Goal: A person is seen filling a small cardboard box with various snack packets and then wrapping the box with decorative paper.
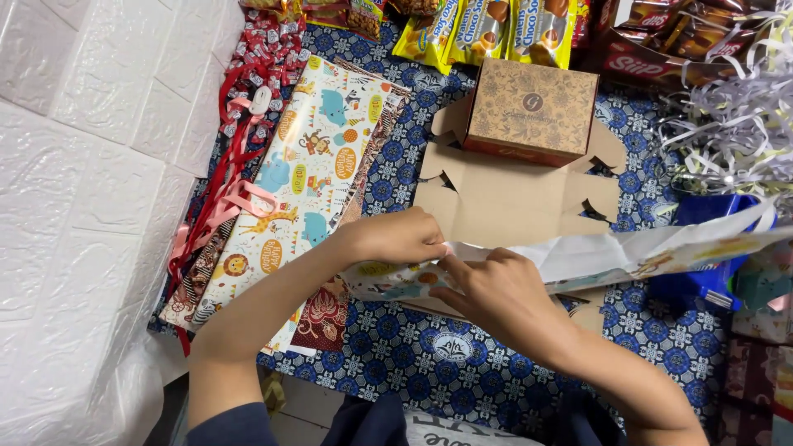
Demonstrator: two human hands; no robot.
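My left hand (395, 238) and my right hand (494, 289) meet over the middle of a blue patterned cloth (429, 355). Both pinch the near end of a long strip of wrapping paper (628, 252), white on its back and printed with cartoon animals on its face. The strip runs off to the right edge. Under it lies a flattened brown cardboard box blank (504, 198). A closed brown patterned box (533, 111) stands on the blank's far side.
A stack of animal-print wrapping sheets (314, 173) lies at the left with red and pink ribbons (219, 206) beside it. Yellow snack packets (487, 29) line the far edge. Shredded silver paper (727, 124) and a blue object (710, 281) sit at the right. A white textured wall (91, 165) runs along the left.
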